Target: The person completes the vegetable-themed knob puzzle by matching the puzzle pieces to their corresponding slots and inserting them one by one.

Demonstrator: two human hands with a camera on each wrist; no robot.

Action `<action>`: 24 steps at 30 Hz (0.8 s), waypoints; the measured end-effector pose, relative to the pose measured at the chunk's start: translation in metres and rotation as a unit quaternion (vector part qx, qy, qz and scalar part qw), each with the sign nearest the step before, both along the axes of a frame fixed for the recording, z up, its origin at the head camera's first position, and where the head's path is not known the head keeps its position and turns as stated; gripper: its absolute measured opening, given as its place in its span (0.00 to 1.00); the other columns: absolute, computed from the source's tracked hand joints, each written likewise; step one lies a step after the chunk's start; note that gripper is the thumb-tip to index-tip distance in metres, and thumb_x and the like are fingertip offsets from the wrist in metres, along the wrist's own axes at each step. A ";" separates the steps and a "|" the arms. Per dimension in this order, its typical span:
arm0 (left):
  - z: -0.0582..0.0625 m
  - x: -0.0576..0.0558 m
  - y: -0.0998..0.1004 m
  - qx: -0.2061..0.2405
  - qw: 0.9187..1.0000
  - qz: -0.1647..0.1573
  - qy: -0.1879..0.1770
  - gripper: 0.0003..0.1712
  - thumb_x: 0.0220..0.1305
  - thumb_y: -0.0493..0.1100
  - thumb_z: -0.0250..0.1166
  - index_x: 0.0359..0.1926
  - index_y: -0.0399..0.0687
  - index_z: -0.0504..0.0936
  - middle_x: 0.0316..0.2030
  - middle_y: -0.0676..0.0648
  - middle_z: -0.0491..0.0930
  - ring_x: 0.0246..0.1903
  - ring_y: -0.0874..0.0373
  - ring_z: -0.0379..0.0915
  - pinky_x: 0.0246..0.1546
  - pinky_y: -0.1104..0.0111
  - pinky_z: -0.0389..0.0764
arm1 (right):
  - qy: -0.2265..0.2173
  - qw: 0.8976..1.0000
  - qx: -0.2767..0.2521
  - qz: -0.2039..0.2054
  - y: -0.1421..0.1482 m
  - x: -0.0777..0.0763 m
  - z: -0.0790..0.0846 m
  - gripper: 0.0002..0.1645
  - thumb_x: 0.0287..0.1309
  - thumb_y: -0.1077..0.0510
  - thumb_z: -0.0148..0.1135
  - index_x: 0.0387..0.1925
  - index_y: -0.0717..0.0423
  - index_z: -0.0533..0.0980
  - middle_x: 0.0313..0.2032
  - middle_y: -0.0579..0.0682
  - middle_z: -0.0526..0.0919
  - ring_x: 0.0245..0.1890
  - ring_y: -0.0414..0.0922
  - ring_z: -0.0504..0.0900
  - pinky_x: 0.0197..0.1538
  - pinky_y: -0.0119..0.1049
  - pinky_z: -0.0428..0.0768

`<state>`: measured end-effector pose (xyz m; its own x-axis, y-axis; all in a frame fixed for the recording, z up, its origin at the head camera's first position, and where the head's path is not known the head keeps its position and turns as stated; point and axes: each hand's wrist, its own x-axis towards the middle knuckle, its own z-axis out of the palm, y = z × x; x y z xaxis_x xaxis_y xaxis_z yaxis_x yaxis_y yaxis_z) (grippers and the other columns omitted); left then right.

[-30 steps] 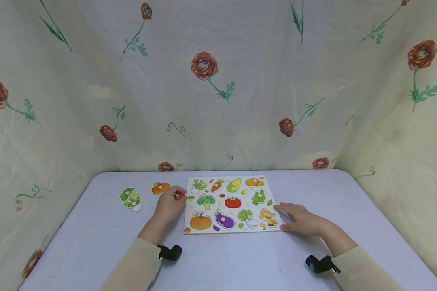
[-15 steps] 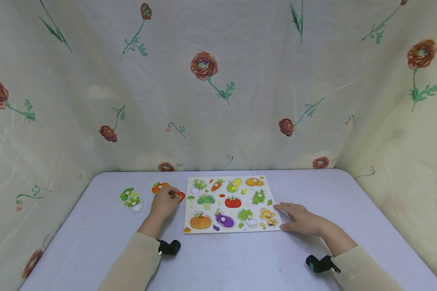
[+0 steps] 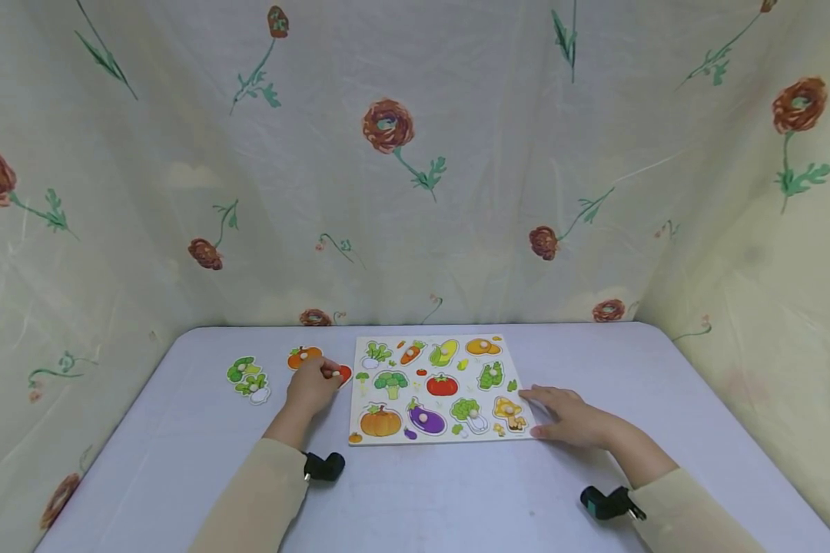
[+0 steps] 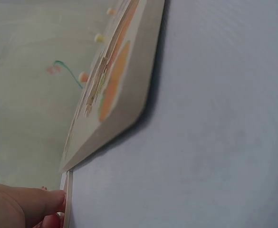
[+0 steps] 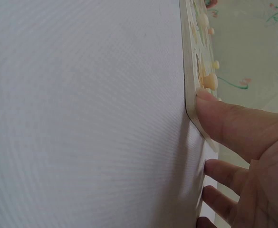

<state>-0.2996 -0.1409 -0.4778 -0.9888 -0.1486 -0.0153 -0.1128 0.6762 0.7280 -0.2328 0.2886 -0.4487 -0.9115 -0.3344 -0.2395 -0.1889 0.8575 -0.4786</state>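
Holding: a small red piece (image 3: pixel 343 373) is pinched by its peg in the left hand (image 3: pixel 311 388), just left of the puzzle board (image 3: pixel 437 388).
Board: it lies flat on the desk (image 3: pixel 456 491), so the pieces in it stay put.
Right hand (image 3: pixel 569 415): it is laid flat and open by the board's right edge; the thumb (image 5: pixel 226 124) is pressed on the corner, likely so the board cannot slide.
Left hand: the fingers are curled round the peg; in the wrist view only a fingertip (image 4: pixel 32 205) is seen against the thin piece.
Loose pieces: an orange piece (image 3: pixel 303 357) and a green piece (image 3: pixel 248 377) are set apart on the desk, left of the board.
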 end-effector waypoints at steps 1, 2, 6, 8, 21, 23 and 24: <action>0.000 0.000 0.000 -0.002 1.000 0.001 -0.002 0.07 0.65 0.38 0.66 0.43 0.41 0.82 0.35 0.45 0.78 0.37 0.50 0.73 0.39 0.60 0.75 | 0.000 1.000 0.000 0.000 0.000 0.000 0.000 0.44 0.59 0.45 0.69 0.72 0.54 0.65 0.73 0.69 0.57 0.71 0.73 0.50 0.67 0.73 0.53; 0.001 0.000 0.000 -0.005 1.000 0.001 -0.005 0.07 0.66 0.38 0.66 0.43 0.41 0.82 0.35 0.45 0.78 0.36 0.50 0.73 0.39 0.60 0.75 | -0.001 1.000 0.000 0.000 0.000 0.000 0.000 0.44 0.59 0.45 0.69 0.72 0.55 0.65 0.73 0.69 0.57 0.71 0.73 0.50 0.67 0.73 0.53; 0.002 -0.001 0.002 -0.010 1.000 0.002 -0.015 0.06 0.68 0.39 0.65 0.43 0.42 0.81 0.36 0.45 0.78 0.36 0.51 0.73 0.39 0.61 0.75 | 0.000 1.000 0.000 0.000 0.000 0.000 -0.001 0.44 0.59 0.45 0.69 0.72 0.55 0.65 0.73 0.69 0.56 0.71 0.73 0.50 0.67 0.73 0.53; 0.003 -0.001 0.003 -0.010 1.000 0.003 -0.024 0.06 0.69 0.40 0.65 0.44 0.43 0.81 0.36 0.45 0.78 0.36 0.51 0.73 0.38 0.62 0.76 | 0.000 1.000 -0.001 0.000 0.000 0.000 -0.001 0.44 0.59 0.45 0.69 0.72 0.55 0.65 0.73 0.69 0.56 0.71 0.73 0.50 0.67 0.73 0.53; 0.003 0.003 0.005 -0.001 0.999 0.011 -0.030 0.06 0.71 0.40 0.63 0.44 0.44 0.80 0.38 0.45 0.77 0.38 0.51 0.72 0.39 0.65 0.78 | 0.005 1.000 0.004 0.000 0.000 0.000 -0.002 0.44 0.59 0.45 0.69 0.72 0.54 0.65 0.73 0.68 0.57 0.71 0.72 0.51 0.67 0.73 0.54; 0.003 0.003 0.005 0.003 1.000 0.010 -0.030 0.06 0.71 0.40 0.63 0.45 0.43 0.80 0.38 0.45 0.77 0.39 0.51 0.72 0.39 0.65 0.79 | 0.005 1.000 0.003 0.001 0.000 0.000 -0.001 0.44 0.59 0.45 0.69 0.72 0.54 0.65 0.73 0.69 0.57 0.71 0.72 0.51 0.67 0.73 0.54; 0.003 0.003 0.004 0.004 0.999 0.010 -0.030 0.06 0.71 0.40 0.63 0.45 0.43 0.80 0.38 0.45 0.77 0.39 0.50 0.72 0.40 0.65 0.79 | 0.005 1.000 0.003 0.002 0.000 0.001 -0.001 0.44 0.60 0.45 0.68 0.72 0.54 0.65 0.73 0.69 0.57 0.71 0.73 0.51 0.67 0.73 0.54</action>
<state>-0.2969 -0.1366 -0.4746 -0.9828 -0.1688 -0.0750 -0.1699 0.6673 0.7251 -0.2322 0.2888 -0.4496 -0.9126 -0.3366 -0.2322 -0.1969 0.8594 -0.4719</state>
